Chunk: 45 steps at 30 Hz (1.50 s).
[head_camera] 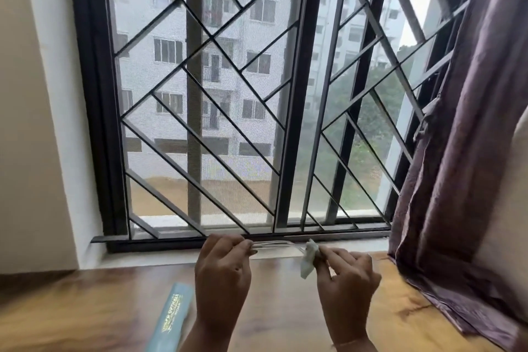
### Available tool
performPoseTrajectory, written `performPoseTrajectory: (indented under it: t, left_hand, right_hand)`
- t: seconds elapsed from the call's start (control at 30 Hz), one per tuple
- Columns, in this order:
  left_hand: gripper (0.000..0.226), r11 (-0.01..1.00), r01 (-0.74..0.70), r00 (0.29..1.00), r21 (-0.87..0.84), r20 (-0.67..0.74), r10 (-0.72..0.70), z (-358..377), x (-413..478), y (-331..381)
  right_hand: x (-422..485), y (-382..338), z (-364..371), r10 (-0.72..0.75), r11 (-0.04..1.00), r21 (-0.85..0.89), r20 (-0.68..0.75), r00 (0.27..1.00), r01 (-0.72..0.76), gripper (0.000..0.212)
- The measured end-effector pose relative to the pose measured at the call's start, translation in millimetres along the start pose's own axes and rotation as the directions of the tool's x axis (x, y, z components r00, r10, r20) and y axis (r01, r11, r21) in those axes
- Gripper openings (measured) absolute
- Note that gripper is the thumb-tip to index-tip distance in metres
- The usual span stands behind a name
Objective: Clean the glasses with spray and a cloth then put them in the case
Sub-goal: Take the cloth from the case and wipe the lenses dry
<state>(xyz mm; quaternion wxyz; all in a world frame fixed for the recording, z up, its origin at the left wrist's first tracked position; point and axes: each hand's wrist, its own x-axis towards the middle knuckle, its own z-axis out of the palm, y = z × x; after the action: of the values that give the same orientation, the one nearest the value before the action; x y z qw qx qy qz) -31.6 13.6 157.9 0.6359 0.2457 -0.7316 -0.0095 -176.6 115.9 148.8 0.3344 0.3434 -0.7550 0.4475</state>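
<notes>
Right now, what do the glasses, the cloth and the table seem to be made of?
The glasses look like clear, glossy plastic: the window frame shows through the frame, though blur leaves it open. The cloth looks like soft, matte pale fabric, crumpled in the right hand. The table looks like wood or wood-look laminate, with brown grain and a light sheen.
</notes>
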Motion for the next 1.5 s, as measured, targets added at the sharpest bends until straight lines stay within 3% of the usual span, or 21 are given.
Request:
performPoseTrajectory:
  t: [0.3,0.5,0.8,1.03,1.2,1.37,1.5]
  left_hand:
    - [0.011,1.000,0.011,1.000,0.020,0.026,-0.012,5,2,-8]
    - [0.010,0.999,-0.031,0.999,0.036,0.020,0.030,9,7,-10]
    - [0.021,0.998,-0.041,0.998,0.043,0.054,0.039,8,12,-11]
    - [0.018,0.995,-0.057,0.998,0.076,0.040,0.054,2,8,-19]
    - [0.011,0.997,-0.034,0.999,0.067,0.012,0.033,1,4,-29]
    - [0.008,0.998,-0.006,1.000,0.069,-0.017,0.007,8,1,-28]
    - [0.006,0.996,-0.014,1.000,0.083,0.021,0.012,17,-2,-23]
  right_hand:
    - [-2,5,14,0.009,1.000,-0.020,0.035,0.999,-0.008,0.017]
    - [9,-22,21,-0.167,0.985,0.041,0.038,0.985,0.166,0.017]
    - [3,-68,32,-0.436,0.897,0.097,0.042,0.899,0.430,0.009]
    - [5,-53,28,-0.366,0.926,0.099,0.010,0.930,0.364,0.011]
    - [3,-27,28,-0.161,0.986,0.059,0.041,0.986,0.158,0.021]
    - [1,-17,29,-0.013,0.997,0.073,0.075,0.997,0.007,0.017]
    - [4,-20,31,-0.112,0.991,0.078,0.095,0.989,0.105,0.019]
